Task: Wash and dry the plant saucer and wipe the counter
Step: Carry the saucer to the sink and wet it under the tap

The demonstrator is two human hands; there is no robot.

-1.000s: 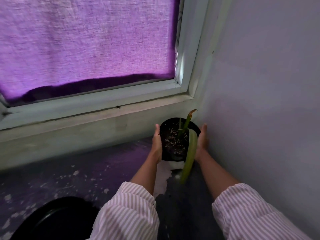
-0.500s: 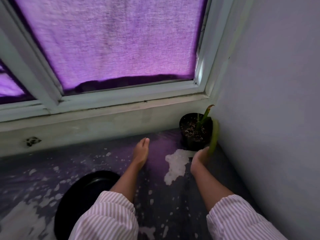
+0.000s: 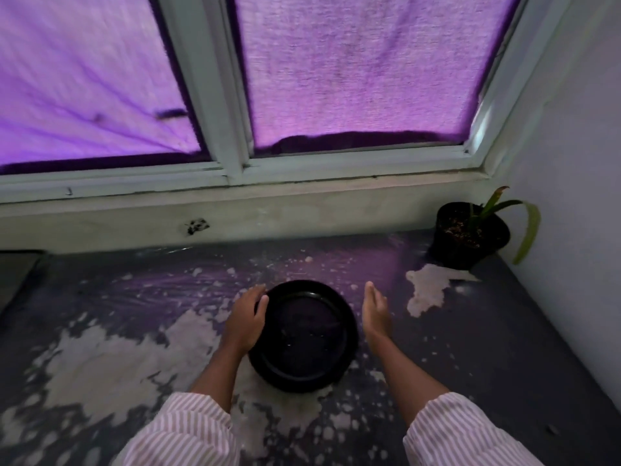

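Purple light comes through the cloth-covered window (image 3: 353, 68) and falls on a dark counter (image 3: 504, 348) mottled with pale patches. Whether these are dried residue or worn surface, I cannot tell from where I stand.

From the head view, the black plant saucer (image 3: 302, 334) sits flat on the counter, right in front of the person and between both forearms. The left hand (image 3: 247, 317) is on its left edge, fingers curved over the rim in what looks like a light hold. The right hand (image 3: 376, 311) is just beside the right rim, fingers straight and together, palm turned inward, holding nothing and apparently not touching yet. The potted plant (image 3: 470, 235) stands well apart in the back right corner against the wall.

I judge the step in hand to be picking the saucer up for washing. It would go best if the right hand closed on the rim directly opposite the left, so the load is even. A few glints inside suggest drops of water, so the saucer wants lifting level and straight up, not dragged across the patchy counter. No sink is in sight.
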